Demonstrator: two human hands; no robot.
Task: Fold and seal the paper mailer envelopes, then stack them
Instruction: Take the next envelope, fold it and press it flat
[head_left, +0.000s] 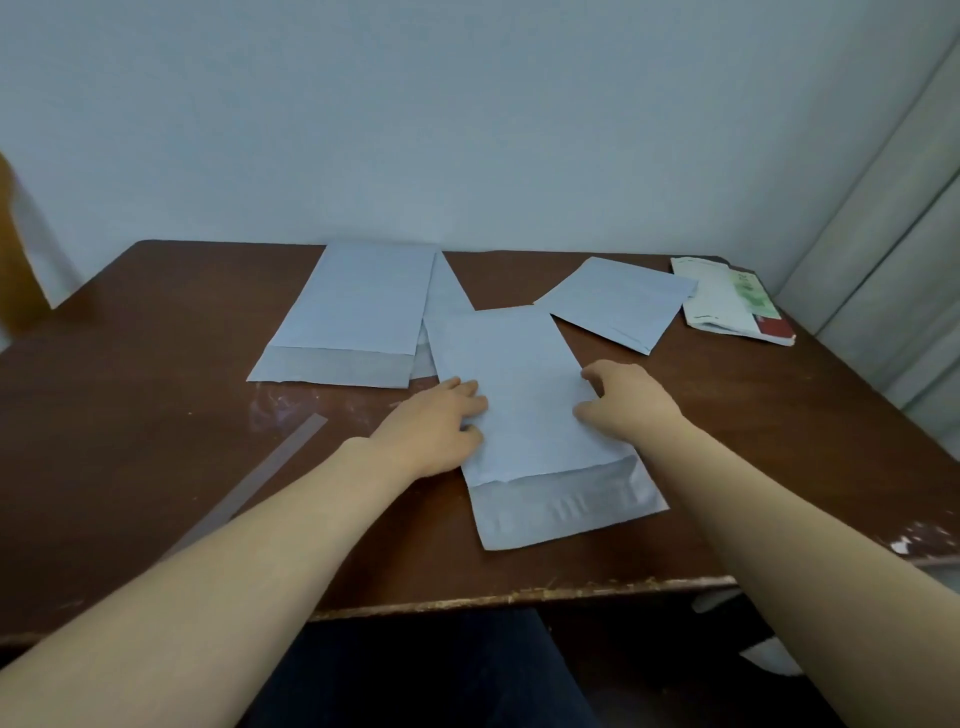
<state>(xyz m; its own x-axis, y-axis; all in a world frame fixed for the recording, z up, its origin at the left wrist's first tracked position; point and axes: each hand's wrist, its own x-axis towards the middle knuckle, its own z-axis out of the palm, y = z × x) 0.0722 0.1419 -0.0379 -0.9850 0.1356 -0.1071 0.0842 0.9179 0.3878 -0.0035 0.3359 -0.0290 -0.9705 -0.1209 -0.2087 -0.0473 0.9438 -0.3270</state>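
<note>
A pale grey mailer envelope lies flat in the middle of the brown table, its open flap pointing toward me. My left hand rests on its left edge with fingers laid on the paper. My right hand touches its right edge, fingers bent down onto it. A pile of unfolded mailers lies further back on the left, flaps toward me. One shorter, folded mailer lies at the back right.
A clear peeled strip lies on the table at the left. A stack of papers and a booklet sits in the back right corner by the wall. The table's worn front edge runs just above my lap.
</note>
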